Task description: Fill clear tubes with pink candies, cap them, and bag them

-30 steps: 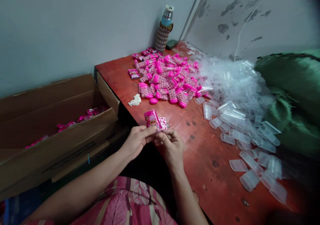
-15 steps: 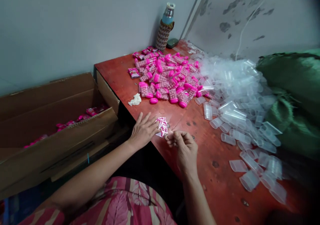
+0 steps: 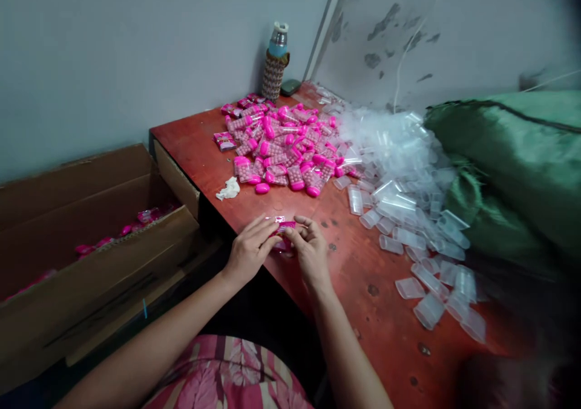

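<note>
Near the table's front edge, both hands meet at a small shiny pink printed packet (image 3: pixel 285 228). My left hand (image 3: pixel 249 250) is closed at the packet's left side, its fingers bent over the top and its thumb below. My right hand (image 3: pixel 312 253) pinches the right side, thumb on the face and index finger at the upper edge. Much of the packet is covered by fingers. Beyond the hands lies a heap of clear containers with pink caps (image 3: pixel 281 149), filled with small pink balls. A crumpled white scrap (image 3: pixel 228 188) rests left of that heap.
Clear open plastic containers (image 3: pixel 399 203) are piled to the right, beside a green sack (image 3: pixel 521 155). A cardboard box (image 3: pixel 136 233) with pink packs inside stands left of the table. A bottle in a knitted cover (image 3: pixel 275 70) stands at the back wall.
My right hand has moved in toward the left hand, and both now grip the pink packet. Earlier, a shiny pink-and-white printed piece lay between them. The view has turned slightly right.
</note>
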Demonstrator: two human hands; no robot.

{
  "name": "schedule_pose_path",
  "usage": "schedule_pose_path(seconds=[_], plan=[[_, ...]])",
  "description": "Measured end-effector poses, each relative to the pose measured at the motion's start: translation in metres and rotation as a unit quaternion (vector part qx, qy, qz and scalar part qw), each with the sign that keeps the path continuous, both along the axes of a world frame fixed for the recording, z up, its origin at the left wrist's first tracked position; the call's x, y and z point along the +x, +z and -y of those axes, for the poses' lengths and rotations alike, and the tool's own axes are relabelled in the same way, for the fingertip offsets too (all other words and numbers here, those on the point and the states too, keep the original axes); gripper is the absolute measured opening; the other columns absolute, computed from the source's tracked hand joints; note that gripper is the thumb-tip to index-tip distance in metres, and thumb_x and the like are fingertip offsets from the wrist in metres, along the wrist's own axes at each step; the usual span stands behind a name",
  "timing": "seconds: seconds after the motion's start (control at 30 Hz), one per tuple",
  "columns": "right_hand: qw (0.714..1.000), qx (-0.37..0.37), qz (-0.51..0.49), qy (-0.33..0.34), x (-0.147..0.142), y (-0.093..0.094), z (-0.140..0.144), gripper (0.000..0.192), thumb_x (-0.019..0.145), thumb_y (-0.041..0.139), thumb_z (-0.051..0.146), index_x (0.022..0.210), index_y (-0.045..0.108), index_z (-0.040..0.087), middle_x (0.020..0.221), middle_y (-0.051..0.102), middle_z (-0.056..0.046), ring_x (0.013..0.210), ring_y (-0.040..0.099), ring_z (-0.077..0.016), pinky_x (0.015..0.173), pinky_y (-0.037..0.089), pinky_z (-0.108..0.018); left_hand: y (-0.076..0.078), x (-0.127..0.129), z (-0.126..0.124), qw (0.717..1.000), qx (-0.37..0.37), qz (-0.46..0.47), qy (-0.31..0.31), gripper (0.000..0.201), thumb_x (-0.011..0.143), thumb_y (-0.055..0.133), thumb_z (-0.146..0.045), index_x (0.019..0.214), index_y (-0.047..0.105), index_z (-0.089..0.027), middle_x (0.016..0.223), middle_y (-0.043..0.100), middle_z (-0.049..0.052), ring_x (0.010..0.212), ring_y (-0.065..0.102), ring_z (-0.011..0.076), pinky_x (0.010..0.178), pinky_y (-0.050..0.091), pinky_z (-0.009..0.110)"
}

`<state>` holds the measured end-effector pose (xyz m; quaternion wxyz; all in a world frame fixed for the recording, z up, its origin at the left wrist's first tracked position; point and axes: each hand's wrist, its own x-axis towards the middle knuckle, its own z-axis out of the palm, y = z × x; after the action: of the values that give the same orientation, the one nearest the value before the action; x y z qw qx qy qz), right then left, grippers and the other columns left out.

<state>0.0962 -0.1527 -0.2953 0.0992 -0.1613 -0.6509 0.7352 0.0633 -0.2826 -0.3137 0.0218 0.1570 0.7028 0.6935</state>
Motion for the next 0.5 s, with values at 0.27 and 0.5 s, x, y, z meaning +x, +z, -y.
schedule_pose_path(seconds=[0.27, 0.5], plan=[[0.993, 0.071, 0.022, 0.094, -0.013, 0.013, -0.012, 0.028, 0.068, 0.063, 0.033, 0.090, 0.053, 0.018, 0.061, 0.055, 0.005, 0.047, 0.048, -0.0083, 0.043, 0.038, -0.018, 0.005, -0.006, 0.006, 0.940, 0.141, 0.282, -0.132, 0.026, 0.068, 0.064, -0.035, 0.076, 0.068, -0.011, 0.076, 0.067, 0.008, 0.072, 0.063, 0.0191, 0.071, 0.050, 0.029], [0.819, 0.573, -0.010, -0.007, -0.079, 0.028, -0.049, 0.024, 0.084, 0.042, 0.030, 0.092, 0.060, 0.017, 0.086, 0.063, -0.007, 0.077, 0.056, -0.0191, 0.068, 0.040, -0.029, 0.003, -0.007, 0.008, 0.915, 0.180, 0.355, -0.073, 0.023, 0.060, 0.072, -0.031, 0.065, 0.067, -0.009, 0.063, 0.065, 0.007, 0.060, 0.060, 0.0133, 0.061, 0.050, 0.024]])
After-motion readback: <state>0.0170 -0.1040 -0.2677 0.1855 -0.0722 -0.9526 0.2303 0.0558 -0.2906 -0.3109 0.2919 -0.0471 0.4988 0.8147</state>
